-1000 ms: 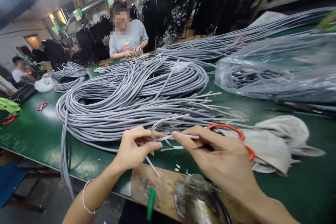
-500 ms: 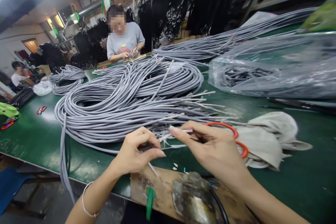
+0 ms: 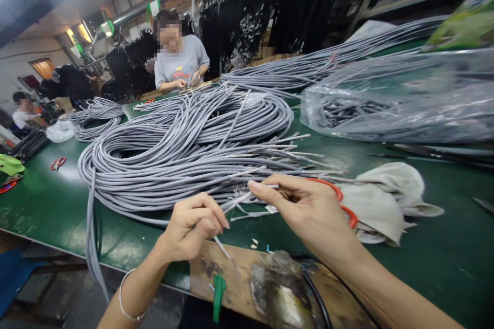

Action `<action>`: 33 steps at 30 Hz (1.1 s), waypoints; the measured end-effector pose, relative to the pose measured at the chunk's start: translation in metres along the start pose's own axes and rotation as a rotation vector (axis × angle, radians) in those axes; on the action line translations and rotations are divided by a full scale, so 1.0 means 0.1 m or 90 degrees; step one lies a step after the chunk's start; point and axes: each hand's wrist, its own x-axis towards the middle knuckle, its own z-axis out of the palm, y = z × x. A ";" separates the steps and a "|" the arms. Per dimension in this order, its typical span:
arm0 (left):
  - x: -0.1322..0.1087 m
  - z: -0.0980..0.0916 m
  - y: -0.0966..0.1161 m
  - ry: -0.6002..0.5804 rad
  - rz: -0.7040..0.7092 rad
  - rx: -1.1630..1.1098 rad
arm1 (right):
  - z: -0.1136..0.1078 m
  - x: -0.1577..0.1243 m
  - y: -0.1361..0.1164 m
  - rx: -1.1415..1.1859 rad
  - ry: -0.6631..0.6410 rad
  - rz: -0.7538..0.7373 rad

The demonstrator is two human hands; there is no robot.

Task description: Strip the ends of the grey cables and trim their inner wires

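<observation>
My left hand [image 3: 196, 226] is closed, its thumb and fingers pinched together. A thin white wire end [image 3: 221, 247] sticks out below it. My right hand [image 3: 304, 205] is closed too, pinching the whitish stripped end of a cable [image 3: 244, 197] between thumb and forefinger. This end slants down towards my left fingertips, with loose pale fibres around it. Behind my right hand show the red handles of scissors [image 3: 350, 216]; their blades are hidden, and whether the hand holds them I cannot tell. Grey cables [image 3: 185, 164] lie in a looped bundle just beyond both hands.
A wooden board [image 3: 235, 277] with a green clamp [image 3: 218, 293] and a grimy lump [image 3: 283, 288] is at the near edge. Right lie a pale cloth [image 3: 389, 195] and a clear plastic bag [image 3: 405, 118] of dark parts. Across the green table [image 3: 50, 200] a person [image 3: 183, 61] works.
My left hand has moved slightly left and down, its thumb now folded against the fingers. More of the white end shows between my hands. The whole view has shifted slightly.
</observation>
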 end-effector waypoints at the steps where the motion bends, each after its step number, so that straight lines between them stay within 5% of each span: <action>1: 0.00 -0.02 0.01 0.016 0.013 -0.068 | 0.00 0.01 0.01 0.008 0.009 0.006; 4: 0.01 -0.14 0.06 0.126 0.086 -0.283 | -0.02 0.06 0.03 0.027 0.064 0.029; 7: 0.04 -0.22 0.05 0.253 0.077 -0.140 | -0.02 0.10 0.03 0.033 0.083 0.013; 11: 0.08 -0.08 -0.05 0.114 -0.064 0.261 | 0.02 0.06 -0.03 0.046 0.084 -0.018; 14: 0.07 0.08 -0.09 0.145 -0.029 0.349 | 0.05 0.02 -0.06 0.093 0.062 -0.038; 19: 0.05 0.11 -0.03 0.162 -0.028 0.373 | 0.01 0.05 -0.02 0.229 0.104 -0.070; 22: 0.05 0.08 -0.01 0.147 -0.056 0.357 | -0.01 0.04 0.00 0.261 0.060 -0.074; 27: 0.05 0.09 0.01 0.119 -0.098 0.315 | 0.06 -0.04 -0.07 0.111 -0.087 -0.110; 33: 0.04 0.13 -0.01 0.181 -0.182 0.273 | 0.14 -0.08 -0.02 -0.070 0.006 -0.355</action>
